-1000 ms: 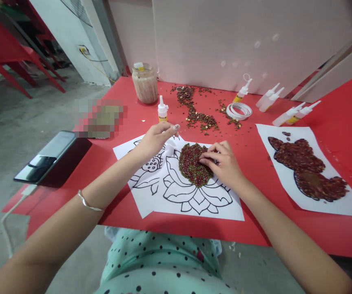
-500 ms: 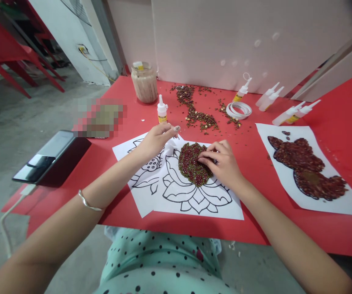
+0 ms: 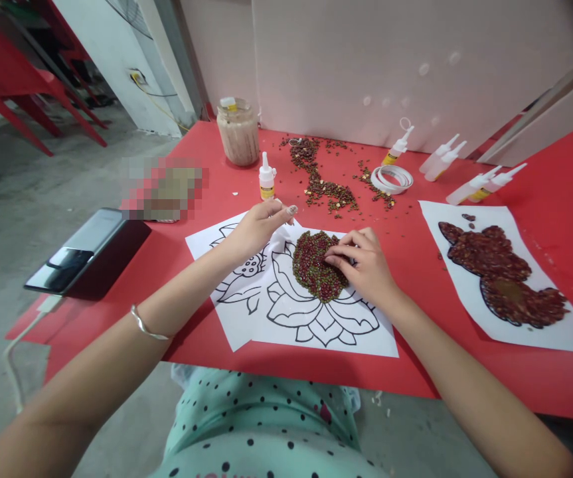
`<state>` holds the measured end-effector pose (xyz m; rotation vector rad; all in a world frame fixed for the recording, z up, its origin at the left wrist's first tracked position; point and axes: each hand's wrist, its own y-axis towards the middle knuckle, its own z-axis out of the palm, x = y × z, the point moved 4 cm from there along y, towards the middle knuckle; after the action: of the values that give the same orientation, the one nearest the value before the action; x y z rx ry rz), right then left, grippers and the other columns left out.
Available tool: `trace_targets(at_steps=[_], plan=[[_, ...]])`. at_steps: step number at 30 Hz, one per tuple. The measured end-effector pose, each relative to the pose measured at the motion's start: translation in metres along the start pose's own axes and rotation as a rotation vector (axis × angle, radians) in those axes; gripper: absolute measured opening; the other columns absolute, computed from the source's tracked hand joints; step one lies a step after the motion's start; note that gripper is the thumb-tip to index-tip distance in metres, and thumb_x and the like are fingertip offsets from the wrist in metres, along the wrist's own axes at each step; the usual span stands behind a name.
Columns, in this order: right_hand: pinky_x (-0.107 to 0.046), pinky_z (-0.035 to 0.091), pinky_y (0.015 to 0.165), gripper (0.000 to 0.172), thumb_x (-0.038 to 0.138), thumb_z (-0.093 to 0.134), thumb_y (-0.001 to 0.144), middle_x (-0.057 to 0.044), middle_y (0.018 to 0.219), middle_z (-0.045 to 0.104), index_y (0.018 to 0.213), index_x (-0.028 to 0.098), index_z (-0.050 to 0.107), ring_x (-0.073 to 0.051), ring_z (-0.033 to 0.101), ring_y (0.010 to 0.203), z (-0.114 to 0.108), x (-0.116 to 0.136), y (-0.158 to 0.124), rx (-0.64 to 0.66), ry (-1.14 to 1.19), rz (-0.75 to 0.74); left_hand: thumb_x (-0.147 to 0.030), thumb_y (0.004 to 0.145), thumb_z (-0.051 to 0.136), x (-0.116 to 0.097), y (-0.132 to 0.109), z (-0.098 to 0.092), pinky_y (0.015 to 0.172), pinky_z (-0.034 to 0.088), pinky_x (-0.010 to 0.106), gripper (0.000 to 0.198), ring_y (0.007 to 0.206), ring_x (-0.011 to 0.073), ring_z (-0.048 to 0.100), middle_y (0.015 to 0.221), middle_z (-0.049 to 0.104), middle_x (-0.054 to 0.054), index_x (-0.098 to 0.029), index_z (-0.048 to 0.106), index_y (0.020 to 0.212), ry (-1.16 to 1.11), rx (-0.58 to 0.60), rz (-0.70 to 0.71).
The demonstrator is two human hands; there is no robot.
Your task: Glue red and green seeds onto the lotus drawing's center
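A single head-worn camera looks forward and down from above the wearer's dotted garment (image 3: 266,415), near the red worktop (image 3: 418,265), facing the pale wall (image 3: 326,60) beyond.

- Left arm (image 3: 117,372) enters from eight o'clock; left hand (image 3: 262,227) loosely curled, pointing toward two.
- Right arm (image 3: 470,372) enters from four o'clock; right hand (image 3: 363,262) bunched, pointing toward ten.

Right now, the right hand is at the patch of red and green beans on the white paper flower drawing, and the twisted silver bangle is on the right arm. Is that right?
Not quite: the head view shows the twisted silver bangle on the left arm. The right hand is indeed at the patch of red and green beans on the white paper flower drawing.
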<state>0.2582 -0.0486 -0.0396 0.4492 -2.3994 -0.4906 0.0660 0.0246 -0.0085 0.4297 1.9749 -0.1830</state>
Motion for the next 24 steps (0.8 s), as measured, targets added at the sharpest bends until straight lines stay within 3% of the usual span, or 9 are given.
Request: trace_targets(at_steps=[19,24], plan=[[-0.039,0.040,0.075,0.013,0.031,0.061,0.083,-0.004,0.078,0.059,0.079,0.027,0.072,-0.022,0.045,0.087,0.000,-0.001,0.000,-0.018,-0.021,-0.006,-0.038,0.088,0.049,0.000,-0.004,0.007,0.067,0.040,0.029,0.029,0.068,0.0137,0.048,0.069,0.052,0.002,-0.020,0.059,0.067,0.040,0.033,0.025],[-0.039,0.040,0.075,0.013,0.033,0.061,0.083,-0.004,0.078,0.059,0.079,0.027,0.071,-0.022,0.045,0.086,0.000,-0.002,0.000,-0.028,-0.030,-0.004,-0.035,0.088,0.049,-0.001,-0.005,0.011,0.074,0.041,0.030,0.027,0.074,0.0139,0.051,0.077,0.057,0.003,-0.019,0.062,0.070,0.062,0.059,0.037]])
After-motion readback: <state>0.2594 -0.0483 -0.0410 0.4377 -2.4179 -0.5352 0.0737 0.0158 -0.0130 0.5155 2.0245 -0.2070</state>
